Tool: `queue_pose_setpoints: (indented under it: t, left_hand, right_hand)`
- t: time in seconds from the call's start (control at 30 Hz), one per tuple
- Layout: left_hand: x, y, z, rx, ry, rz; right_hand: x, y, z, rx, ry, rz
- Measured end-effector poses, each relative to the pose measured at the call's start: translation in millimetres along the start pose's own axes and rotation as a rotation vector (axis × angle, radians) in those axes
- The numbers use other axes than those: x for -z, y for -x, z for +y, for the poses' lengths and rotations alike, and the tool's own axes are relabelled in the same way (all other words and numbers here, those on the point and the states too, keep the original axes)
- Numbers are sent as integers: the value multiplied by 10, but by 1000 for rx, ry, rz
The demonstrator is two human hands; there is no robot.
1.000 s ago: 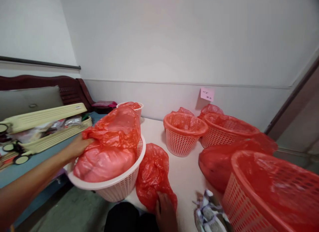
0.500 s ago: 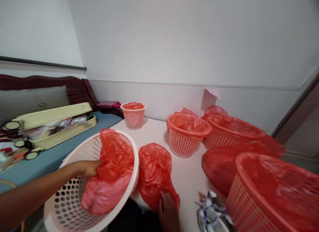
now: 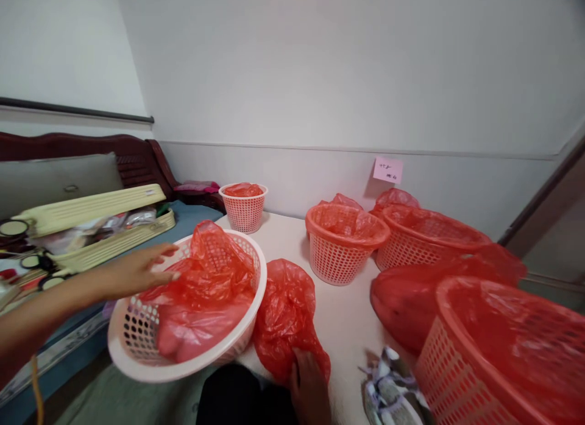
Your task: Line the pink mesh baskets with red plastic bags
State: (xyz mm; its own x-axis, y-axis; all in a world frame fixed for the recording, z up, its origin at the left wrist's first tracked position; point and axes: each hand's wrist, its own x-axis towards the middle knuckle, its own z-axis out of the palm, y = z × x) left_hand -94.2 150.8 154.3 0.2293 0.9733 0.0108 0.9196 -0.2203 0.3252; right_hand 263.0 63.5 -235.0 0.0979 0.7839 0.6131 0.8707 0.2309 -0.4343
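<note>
Hanging open: left hand [image 3: 137, 271] at red plastic bag [image 3: 210, 285] inside white perforated basket [image 3: 260, 279] | right hand [image 3: 309, 383] on second red bag [image 3: 286, 309], grip unclear | bags likely soft, slippery; grasp gathered film

On the left, a cream suitcase [image 3: 95, 208] is lying ajar on a blue bed [image 3: 194, 223], with mixed packets [image 3: 142, 217] showing between its halves. Behind it, a grey cushion [image 3: 59, 180] is leaning against a dark wooden headboard [image 3: 158, 163], and a bright pink cloth [image 3: 200, 186] is resting near the bed's far corner. A dark rail [image 3: 77, 110] is running along the left wall [image 3: 68, 47]. A pink note (its handwriting too small to read) is hanging on the facing wall [image 3: 320, 66].
</note>
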Motion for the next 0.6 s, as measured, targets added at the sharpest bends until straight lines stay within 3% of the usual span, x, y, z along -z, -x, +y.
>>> queue_pose_setpoints:
  t: [0.1, 0.27, 0.33, 0.47, 0.53, 0.6]
  left_hand:
    - [-160, 4, 184, -145, -86, 30]
    - [-496, 46, 411, -319, -306, -152]
    - [-476, 80, 426, -362, -405, -162]
    - [-272, 135, 459, -362, -574, -66]
    - [-227, 135, 500, -400, -526, 15]
    - [-263, 106, 540, -416, -423, 9]
  right_hand:
    - [10, -1, -1, 17, 26, -4]
    - [-28, 10, 26, 30, 37, 2]
    - [-48, 18, 36, 33, 51, 9]
    - [-37, 18, 18, 18, 50, 20]
    - [-10, 8, -7, 8, 43, 17]
    - [19, -3, -32, -2, 41, 11]
